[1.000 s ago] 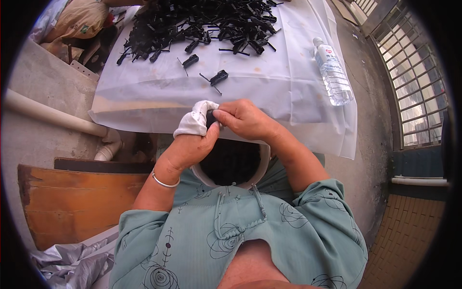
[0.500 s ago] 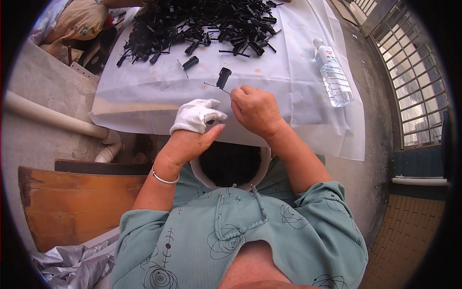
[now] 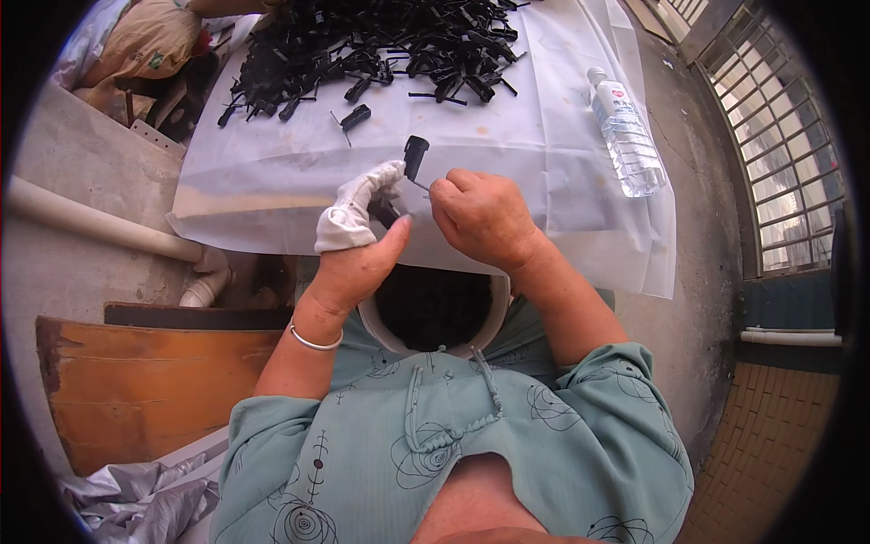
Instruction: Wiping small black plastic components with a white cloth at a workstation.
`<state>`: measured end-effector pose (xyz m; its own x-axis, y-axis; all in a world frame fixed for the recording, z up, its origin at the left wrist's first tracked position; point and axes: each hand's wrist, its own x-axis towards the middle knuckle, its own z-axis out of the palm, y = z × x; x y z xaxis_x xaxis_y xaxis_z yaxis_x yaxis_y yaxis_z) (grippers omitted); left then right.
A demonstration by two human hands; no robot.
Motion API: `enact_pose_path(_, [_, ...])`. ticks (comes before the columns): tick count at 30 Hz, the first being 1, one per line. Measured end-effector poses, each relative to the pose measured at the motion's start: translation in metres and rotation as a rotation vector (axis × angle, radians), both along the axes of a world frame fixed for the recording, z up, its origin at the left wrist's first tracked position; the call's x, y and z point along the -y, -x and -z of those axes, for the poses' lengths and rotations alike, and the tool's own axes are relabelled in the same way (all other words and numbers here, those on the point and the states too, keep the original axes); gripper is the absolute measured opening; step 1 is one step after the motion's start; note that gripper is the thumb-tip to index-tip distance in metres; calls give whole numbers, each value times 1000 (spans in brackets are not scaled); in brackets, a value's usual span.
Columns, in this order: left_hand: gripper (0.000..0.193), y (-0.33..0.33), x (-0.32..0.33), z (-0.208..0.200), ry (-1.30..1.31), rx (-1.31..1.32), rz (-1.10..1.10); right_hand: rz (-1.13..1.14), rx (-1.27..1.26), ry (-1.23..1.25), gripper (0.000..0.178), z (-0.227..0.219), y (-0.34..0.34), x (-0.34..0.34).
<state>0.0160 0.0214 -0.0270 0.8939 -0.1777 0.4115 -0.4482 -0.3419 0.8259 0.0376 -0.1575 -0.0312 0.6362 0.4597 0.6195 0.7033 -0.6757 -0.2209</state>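
Observation:
My right hand [image 3: 485,216] is closed in a pinch on the thin stem of a black plastic part [image 3: 416,159], whose thicker end points up and away from me. Close by on the left, my left hand [image 3: 358,218] wears a white glove that leaves the thumb bare. Its fingers curl, with the gloved fingertips at the side of the part; I cannot tell if they touch it. Something dark shows between the glove and the thumb, too shaded to name. A loose black part [image 3: 355,117] with a thin rod lies beyond my hands.
A heap of black plastic parts [image 3: 362,54] covers the far end of the table's white plastic sheet [image 3: 544,154]. A clear water bottle [image 3: 628,136] lies at the right. A white bucket [image 3: 497,313] with dark contents is between my legs. Left stands a wooden board [image 3: 154,385].
My left fingers have risen and curled beside the part. My right hand has shifted slightly down, still pinching. The part has moved slightly left and toward me.

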Motion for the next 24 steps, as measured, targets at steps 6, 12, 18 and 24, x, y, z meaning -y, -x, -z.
enact_pose_path(6, [29, -13, 1, 0, -165, 80, -83, -162, -13, 31, 11, 0, 7, -7])
enact_pose_path(12, [26, -2, 9, -6, 321, -495, 103, -179, -422, -518, 12, -1, 5, -13])
enact_pose_path(18, [29, 2, 8, -5, 372, -459, 196, -82, -901, -705, 22, -2, -1, -9])
enact_pose_path(24, [28, 4, 12, -3, 383, -475, 58, -192, -552, -478, 24, 1, 6, -12])
